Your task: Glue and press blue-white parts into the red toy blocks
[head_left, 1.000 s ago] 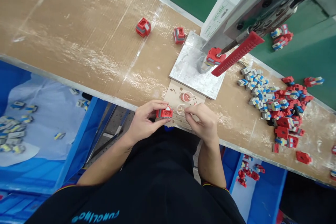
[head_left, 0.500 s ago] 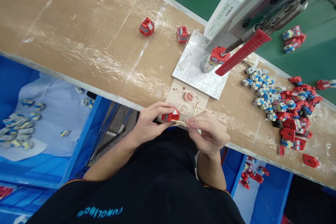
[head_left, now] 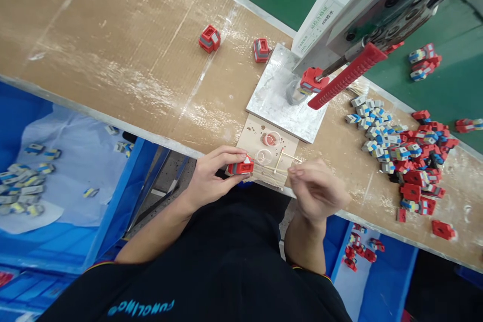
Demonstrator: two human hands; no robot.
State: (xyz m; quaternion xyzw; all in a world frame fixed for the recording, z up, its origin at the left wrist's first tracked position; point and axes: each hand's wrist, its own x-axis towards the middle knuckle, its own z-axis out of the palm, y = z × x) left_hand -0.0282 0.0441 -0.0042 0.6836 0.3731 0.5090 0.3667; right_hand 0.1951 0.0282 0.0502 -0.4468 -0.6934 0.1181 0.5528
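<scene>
My left hand point(head_left: 211, 176) pinches a small red and grey toy block point(head_left: 240, 166) at the near edge of the brown bench point(head_left: 124, 55). To its right, my right hand point(head_left: 319, 190) is motion-blurred with its fingers curled together. A thin wooden stick point(head_left: 271, 167) lies between the block and those fingertips; I cannot tell whether the hand grips it. Both hands hover by a small tan card point(head_left: 252, 137) with round glue rings and two crossed sticks on it.
A hand press with a red handle point(head_left: 347, 76) stands on a metal plate point(head_left: 279, 105), a red block point(head_left: 312, 79) under it. Two red blocks point(head_left: 210, 38) sit farther back. Several red and blue pieces point(head_left: 403, 153) are heaped at right. Blue bins point(head_left: 79, 246) sit below the bench.
My right hand has pulled away to the right from the block, where it held the stick to it half a second ago. The left hand keeps the block in place.
</scene>
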